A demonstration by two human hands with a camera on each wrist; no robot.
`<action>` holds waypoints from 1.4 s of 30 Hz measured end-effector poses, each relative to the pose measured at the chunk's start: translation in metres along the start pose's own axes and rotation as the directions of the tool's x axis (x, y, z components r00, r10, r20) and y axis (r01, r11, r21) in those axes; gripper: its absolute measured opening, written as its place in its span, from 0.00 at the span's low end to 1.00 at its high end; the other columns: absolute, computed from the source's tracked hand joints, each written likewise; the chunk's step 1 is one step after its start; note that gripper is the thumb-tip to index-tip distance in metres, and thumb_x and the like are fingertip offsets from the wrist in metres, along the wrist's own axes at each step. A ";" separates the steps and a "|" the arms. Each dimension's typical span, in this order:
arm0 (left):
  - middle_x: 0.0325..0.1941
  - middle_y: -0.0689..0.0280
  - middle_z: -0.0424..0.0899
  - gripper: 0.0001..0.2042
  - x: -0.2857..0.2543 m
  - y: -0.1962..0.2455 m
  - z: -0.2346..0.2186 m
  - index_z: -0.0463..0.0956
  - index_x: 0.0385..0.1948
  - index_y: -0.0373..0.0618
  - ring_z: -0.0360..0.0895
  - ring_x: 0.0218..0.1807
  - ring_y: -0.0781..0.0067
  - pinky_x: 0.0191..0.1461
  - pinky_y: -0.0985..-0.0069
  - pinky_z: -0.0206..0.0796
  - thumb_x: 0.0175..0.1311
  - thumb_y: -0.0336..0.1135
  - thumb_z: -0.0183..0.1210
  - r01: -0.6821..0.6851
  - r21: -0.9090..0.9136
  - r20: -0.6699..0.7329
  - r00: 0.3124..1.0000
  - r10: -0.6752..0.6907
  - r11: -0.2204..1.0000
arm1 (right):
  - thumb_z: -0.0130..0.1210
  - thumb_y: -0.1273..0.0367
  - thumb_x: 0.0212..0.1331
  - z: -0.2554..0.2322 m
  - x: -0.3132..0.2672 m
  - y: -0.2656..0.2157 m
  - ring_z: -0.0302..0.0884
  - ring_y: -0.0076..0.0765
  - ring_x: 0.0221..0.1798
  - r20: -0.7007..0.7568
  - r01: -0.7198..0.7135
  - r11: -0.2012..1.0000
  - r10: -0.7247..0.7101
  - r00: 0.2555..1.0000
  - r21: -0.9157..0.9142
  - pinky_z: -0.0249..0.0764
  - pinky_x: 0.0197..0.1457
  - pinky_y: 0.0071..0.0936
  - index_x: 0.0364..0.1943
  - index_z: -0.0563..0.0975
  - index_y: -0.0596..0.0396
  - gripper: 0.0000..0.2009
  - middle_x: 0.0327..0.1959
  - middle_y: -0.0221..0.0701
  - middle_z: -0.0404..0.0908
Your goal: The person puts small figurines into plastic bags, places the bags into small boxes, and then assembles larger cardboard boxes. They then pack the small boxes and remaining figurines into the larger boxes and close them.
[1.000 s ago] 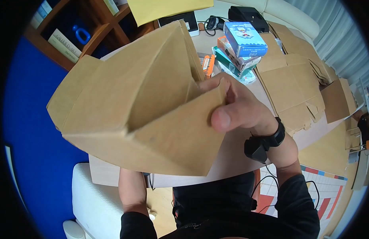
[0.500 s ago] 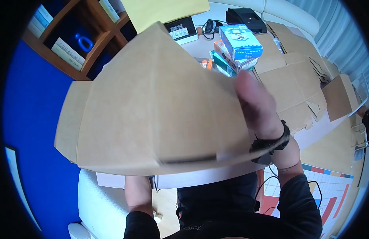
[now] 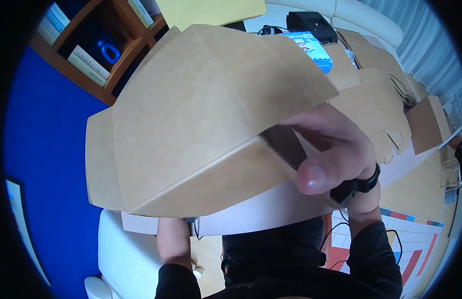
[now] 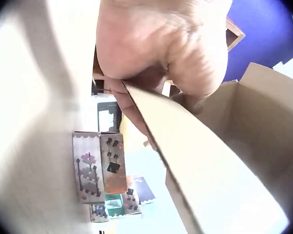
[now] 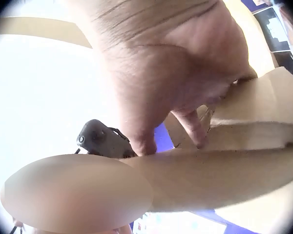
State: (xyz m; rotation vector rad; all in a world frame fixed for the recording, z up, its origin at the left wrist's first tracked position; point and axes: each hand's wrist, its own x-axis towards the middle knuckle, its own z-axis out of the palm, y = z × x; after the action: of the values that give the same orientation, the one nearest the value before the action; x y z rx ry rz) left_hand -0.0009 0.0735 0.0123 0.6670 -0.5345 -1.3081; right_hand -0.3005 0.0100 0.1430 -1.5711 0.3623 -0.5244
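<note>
A large, plain brown cardboard box (image 3: 191,109) is held tilted above the pale table (image 3: 261,212), in front of the person's body, its folds creased and a dark gap showing between two of its panels near the right hand (image 3: 340,149). That hand is spread wide, the thumb stretched out beside the gap and the other fingers reaching in under the edge of the upper panel; in the right wrist view two separated digits touch the cardboard. The left hand (image 4: 161,44) is hidden behind the box in the head view, but the left wrist view shows it gripping a thin panel of the box, the cardboard edge running in between thumb and fingers.

A black strapped device (image 3: 363,184) sits on the right wrist. Just beyond the box, partly covered by it, is a light-blue printed carton (image 3: 313,50), and the left wrist view shows small patterned boxes (image 4: 90,168) grouped near each other. Flattened brown cardboard (image 3: 370,104) lies to the right, with an upright brown carton (image 3: 425,124) past it. Farther back are a black boxy device (image 3: 310,27) and a yellow sheet (image 3: 211,11). On the left, a wooden shelf (image 3: 123,62) holds books and a blue looped ornament (image 3: 109,52).
</note>
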 end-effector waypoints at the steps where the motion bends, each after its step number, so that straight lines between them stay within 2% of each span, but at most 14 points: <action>1: 0.47 0.59 0.82 0.18 -0.001 0.000 0.001 0.72 0.54 0.33 0.81 0.48 0.68 0.53 0.72 0.73 0.66 0.35 0.57 0.000 0.000 0.001 1.000 0.000 1.000 | 0.69 0.59 0.42 -0.002 0.001 0.000 0.66 0.41 0.65 0.004 0.022 0.999 -0.022 1.000 -0.028 0.55 0.69 0.32 0.58 0.72 0.67 0.38 0.61 0.39 0.73; 6: 0.48 0.59 0.82 0.19 -0.001 -0.001 -0.002 0.71 0.54 0.33 0.81 0.48 0.68 0.54 0.72 0.74 0.66 0.35 0.57 0.000 -0.005 -0.003 1.000 0.000 1.000 | 0.63 0.72 0.35 -0.005 -0.004 0.013 0.66 0.39 0.64 -0.145 0.124 0.977 -0.150 0.978 -0.173 0.57 0.67 0.31 0.57 0.73 0.64 0.34 0.57 0.37 0.75; 12: 0.48 0.59 0.82 0.19 -0.001 0.002 -0.002 0.71 0.55 0.34 0.81 0.48 0.68 0.54 0.72 0.74 0.66 0.35 0.57 0.006 -0.001 -0.006 1.000 -0.006 1.000 | 0.61 0.78 0.38 -0.011 -0.011 0.011 0.68 0.39 0.63 -0.213 -0.004 0.986 -0.032 0.977 -0.169 0.58 0.67 0.31 0.55 0.75 0.65 0.30 0.56 0.35 0.76; 15: 0.48 0.59 0.82 0.19 -0.005 0.004 -0.003 0.71 0.55 0.34 0.81 0.48 0.68 0.54 0.72 0.74 0.66 0.35 0.57 0.006 -0.010 -0.009 1.000 -0.007 1.000 | 0.62 0.79 0.42 -0.009 -0.009 0.007 0.69 0.38 0.62 -0.222 -0.069 0.994 0.050 0.974 -0.079 0.59 0.66 0.32 0.54 0.75 0.64 0.28 0.56 0.35 0.76; 17: 0.48 0.59 0.82 0.19 -0.006 0.005 -0.004 0.71 0.55 0.34 0.81 0.48 0.67 0.54 0.72 0.74 0.66 0.35 0.57 0.004 -0.013 -0.015 1.000 -0.005 1.000 | 0.63 0.79 0.43 -0.007 -0.007 0.009 0.69 0.38 0.61 -0.244 -0.027 0.985 -0.015 0.970 -0.169 0.60 0.66 0.32 0.54 0.75 0.64 0.27 0.56 0.35 0.76; 19: 0.48 0.59 0.82 0.19 -0.005 0.005 -0.006 0.71 0.55 0.34 0.81 0.48 0.67 0.54 0.72 0.74 0.66 0.34 0.57 -0.002 -0.016 -0.017 1.000 0.002 1.000 | 0.65 0.77 0.44 -0.009 -0.003 0.021 0.69 0.37 0.62 -0.227 0.093 0.894 -0.211 0.951 -0.438 0.61 0.65 0.33 0.54 0.75 0.63 0.27 0.56 0.36 0.76; 22: 0.49 0.59 0.81 0.19 0.000 0.005 -0.006 0.71 0.55 0.34 0.81 0.48 0.67 0.54 0.71 0.74 0.66 0.34 0.57 -0.008 -0.023 -0.021 1.000 0.008 1.000 | 0.65 0.74 0.50 -0.007 0.008 0.024 0.70 0.33 0.57 -0.305 0.041 0.953 -0.137 0.943 -0.302 0.66 0.59 0.29 0.53 0.75 0.60 0.23 0.48 0.31 0.78; 26: 0.49 0.59 0.81 0.19 0.000 0.005 -0.007 0.70 0.55 0.34 0.81 0.48 0.67 0.55 0.71 0.74 0.66 0.34 0.57 -0.009 -0.034 -0.032 0.999 0.008 0.999 | 0.71 0.70 0.47 -0.005 0.024 0.029 0.68 0.34 0.59 -0.396 0.031 0.970 -0.128 0.909 -0.242 0.63 0.63 0.30 0.59 0.71 0.58 0.32 0.55 0.32 0.73; 29: 0.49 0.59 0.81 0.19 0.004 0.003 -0.007 0.70 0.55 0.34 0.81 0.48 0.67 0.55 0.71 0.74 0.66 0.34 0.57 -0.016 -0.046 -0.041 0.999 0.014 0.999 | 0.73 0.68 0.46 -0.017 0.038 0.060 0.61 0.34 0.65 -0.395 0.110 0.863 -0.335 0.855 -0.494 0.59 0.68 0.31 0.66 0.61 0.57 0.42 0.64 0.34 0.64; 31: 0.49 0.59 0.81 0.20 0.012 0.002 -0.009 0.70 0.55 0.34 0.81 0.48 0.67 0.55 0.71 0.74 0.65 0.34 0.57 -0.038 -0.046 -0.039 0.999 0.036 0.998 | 0.74 0.68 0.45 -0.029 0.047 0.070 0.49 0.33 0.76 -0.380 -0.004 0.723 -0.357 0.853 -0.690 0.51 0.74 0.32 0.75 0.46 0.56 0.55 0.74 0.36 0.53; 33: 0.49 0.59 0.81 0.20 0.020 -0.001 -0.016 0.70 0.56 0.34 0.81 0.49 0.67 0.55 0.71 0.74 0.65 0.34 0.58 -0.074 -0.038 -0.022 0.997 0.073 0.997 | 0.71 0.71 0.47 -0.025 0.055 0.073 0.62 0.35 0.65 -0.420 0.194 0.807 -0.475 0.773 -0.557 0.62 0.66 0.32 0.67 0.59 0.56 0.42 0.64 0.35 0.64; 35: 0.54 0.59 0.79 0.23 0.027 -0.005 -0.028 0.65 0.60 0.36 0.80 0.52 0.65 0.58 0.69 0.74 0.65 0.32 0.58 -0.129 -0.030 0.018 0.991 0.129 0.991 | 0.70 0.73 0.48 -0.020 0.060 0.071 0.70 0.34 0.57 -0.508 0.280 0.890 -0.439 0.741 -0.360 0.69 0.59 0.31 0.62 0.66 0.57 0.35 0.56 0.34 0.70; 39: 0.61 0.57 0.72 0.37 0.029 -0.006 -0.030 0.55 0.66 0.41 0.74 0.61 0.64 0.61 0.66 0.71 0.59 0.44 0.65 -0.276 0.138 0.085 0.960 0.267 0.951 | 0.68 0.72 0.50 -0.021 0.060 0.061 0.75 0.28 0.51 -0.563 0.019 0.999 -0.043 0.825 -0.048 0.73 0.54 0.28 0.61 0.68 0.60 0.32 0.52 0.33 0.76; 42: 0.68 0.55 0.65 0.53 0.023 -0.007 -0.022 0.48 0.70 0.45 0.68 0.67 0.63 0.65 0.64 0.67 0.47 0.61 0.70 -0.403 0.328 0.189 0.914 0.358 0.855 | 0.65 0.72 0.52 -0.021 0.058 0.065 0.77 0.27 0.48 -0.593 0.007 1.000 0.004 0.805 0.016 0.74 0.53 0.27 0.58 0.71 0.60 0.27 0.49 0.33 0.78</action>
State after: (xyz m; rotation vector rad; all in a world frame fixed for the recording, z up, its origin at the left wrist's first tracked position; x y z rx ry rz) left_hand 0.0144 0.0528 -0.0085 0.7387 -0.9736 -0.8815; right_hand -0.2579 -0.0434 0.0847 -1.3579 0.8314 -1.0250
